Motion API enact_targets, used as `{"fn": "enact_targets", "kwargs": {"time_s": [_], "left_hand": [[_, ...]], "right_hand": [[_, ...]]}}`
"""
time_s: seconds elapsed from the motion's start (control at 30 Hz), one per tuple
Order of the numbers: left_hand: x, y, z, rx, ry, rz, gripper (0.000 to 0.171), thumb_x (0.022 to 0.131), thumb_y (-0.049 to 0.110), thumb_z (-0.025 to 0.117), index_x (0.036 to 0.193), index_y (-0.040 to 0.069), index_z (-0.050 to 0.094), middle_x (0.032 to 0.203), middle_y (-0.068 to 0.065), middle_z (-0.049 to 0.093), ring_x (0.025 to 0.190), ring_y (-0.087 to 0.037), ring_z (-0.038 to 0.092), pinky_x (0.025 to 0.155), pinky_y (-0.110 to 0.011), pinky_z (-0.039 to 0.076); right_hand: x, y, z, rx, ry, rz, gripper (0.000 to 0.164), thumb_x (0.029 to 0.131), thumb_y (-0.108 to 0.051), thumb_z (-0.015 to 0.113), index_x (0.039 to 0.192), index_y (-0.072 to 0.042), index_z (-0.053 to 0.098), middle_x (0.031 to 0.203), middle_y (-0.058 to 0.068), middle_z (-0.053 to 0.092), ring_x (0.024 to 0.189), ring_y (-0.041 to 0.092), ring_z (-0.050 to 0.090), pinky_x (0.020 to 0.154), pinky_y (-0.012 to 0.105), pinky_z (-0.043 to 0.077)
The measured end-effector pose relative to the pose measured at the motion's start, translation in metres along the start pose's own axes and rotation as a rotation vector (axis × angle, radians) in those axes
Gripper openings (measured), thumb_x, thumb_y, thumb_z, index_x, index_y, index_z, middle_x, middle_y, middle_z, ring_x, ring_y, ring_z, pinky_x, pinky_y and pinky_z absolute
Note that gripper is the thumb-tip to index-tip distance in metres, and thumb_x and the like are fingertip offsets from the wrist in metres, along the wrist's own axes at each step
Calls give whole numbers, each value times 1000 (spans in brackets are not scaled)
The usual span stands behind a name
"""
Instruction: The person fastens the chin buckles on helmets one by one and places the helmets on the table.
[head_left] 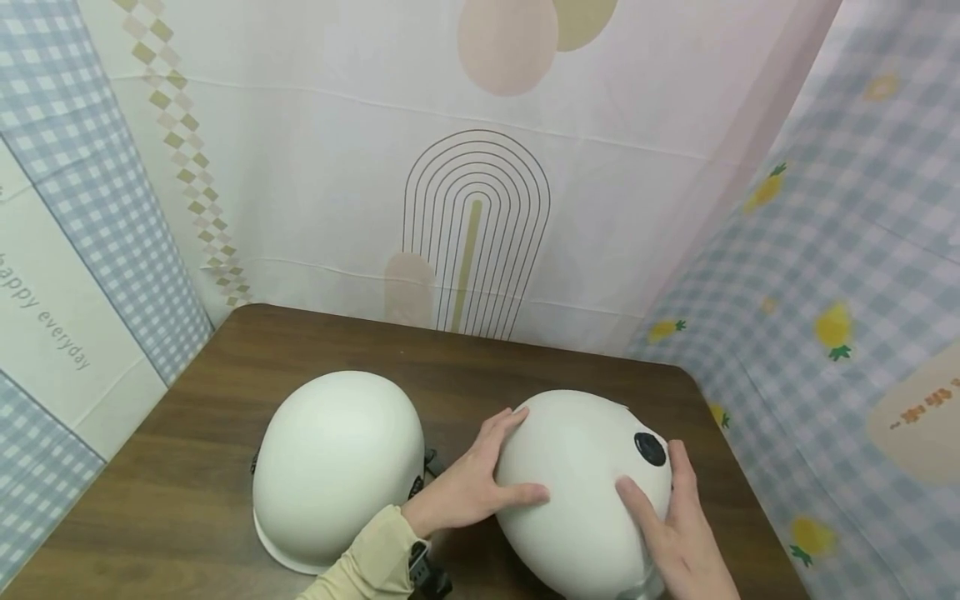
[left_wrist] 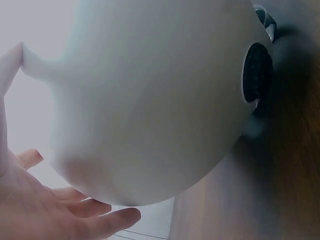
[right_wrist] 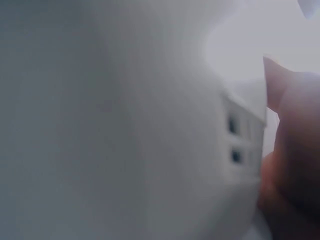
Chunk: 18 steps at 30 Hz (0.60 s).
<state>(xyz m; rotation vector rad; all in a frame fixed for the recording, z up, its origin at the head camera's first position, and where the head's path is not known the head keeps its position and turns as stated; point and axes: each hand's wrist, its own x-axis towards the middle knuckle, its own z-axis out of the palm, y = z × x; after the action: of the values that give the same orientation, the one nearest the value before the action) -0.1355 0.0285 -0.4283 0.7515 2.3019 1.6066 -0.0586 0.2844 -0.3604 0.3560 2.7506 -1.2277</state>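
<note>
On the right of the table is a white helmet [head_left: 577, 475] with a round black piece [head_left: 649, 449] on its right side. My left hand [head_left: 483, 475] holds its left side, thumb on the near face and fingers around the far side; the left wrist view shows the fingers [left_wrist: 115, 222] along the shell. From the right, my right hand [head_left: 678, 533] grips it, thumb on top and fingers down the outer side. Up close in the right wrist view, the shell [right_wrist: 150, 125] shows two small dark slots. The helmet's underside is hidden.
A second white helmet [head_left: 337, 467] sits to the left, dark strap parts [head_left: 431, 462] beside it, close to my left forearm. The dark wooden table [head_left: 180, 500] ends at a patterned cloth backdrop [head_left: 322, 192]. Checked cloth [head_left: 847, 250] hangs along the right.
</note>
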Motion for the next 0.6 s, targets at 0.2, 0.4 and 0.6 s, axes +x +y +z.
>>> {"fn": "enact_targets", "kwargs": {"time_s": [0.2,0.4,0.6], "left_hand": [[-1,-5,-1,-35,-26,-15,96,81,58,71,153,35,12,158,2,16,135,-21,36,102,-48,38],[-2,-11,2,-79,-70,-35,99,81,56,72,153,33,8,154,-2,24,128,-18,43,96,-45,43],[-2,-10,7,-46,-84,-28,101,81,59,70,150,51,-3,156,3,17,130,-21,40,95,-47,43]], "right_hand": [[-2,-2,1,-10,34,-77,97,95,-53,55,155,-23,-15,161,14,-6,140,45,19,102,67,27],[-4,-5,4,-1,85,-124,95,93,-50,60,155,-35,-10,155,21,21,131,41,37,95,60,37],[-4,-6,5,-11,114,-159,93,92,-46,64,156,-35,-3,156,17,24,129,39,40,94,58,38]]}}
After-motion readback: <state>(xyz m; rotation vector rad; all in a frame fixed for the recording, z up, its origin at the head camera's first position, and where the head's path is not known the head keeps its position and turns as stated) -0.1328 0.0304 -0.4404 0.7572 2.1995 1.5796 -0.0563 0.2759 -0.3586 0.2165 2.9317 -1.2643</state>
